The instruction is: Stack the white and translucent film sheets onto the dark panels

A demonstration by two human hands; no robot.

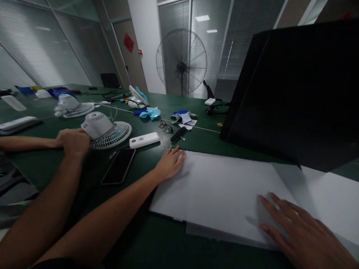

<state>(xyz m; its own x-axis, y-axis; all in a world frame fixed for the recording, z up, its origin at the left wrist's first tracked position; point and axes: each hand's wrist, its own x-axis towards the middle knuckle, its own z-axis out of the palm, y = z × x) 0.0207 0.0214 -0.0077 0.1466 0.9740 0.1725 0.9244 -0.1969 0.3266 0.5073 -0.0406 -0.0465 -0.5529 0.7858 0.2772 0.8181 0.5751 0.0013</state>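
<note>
White paper sheets (pixel 224 194) lie flat and overlapping on the green table, with a thin dark edge showing beneath them at the left. My left hand (pixel 170 163) rests on their upper left corner, fingers spread. Over the right part of the paper is my right hand (pixel 298 226), palm down with its fingers stretched out and holding nothing. Whether its fingertips touch the sheet I cannot tell. A phone (pixel 119 166) with a dark screen lies left of my left forearm. Just beyond my left hand are a white oblong device (pixel 144 140) and a small black object (pixel 178 134).
A large black panel (pixel 291 97) stands behind the paper on the right. Another person's hands (pixel 75 141) are by a white fan head (pixel 98 127) at the left. Glasses (pixel 165 126), a light-blue fan blade (pixel 150 113) and more fan parts lie farther back. A big floor fan (pixel 181 67) stands beyond the table.
</note>
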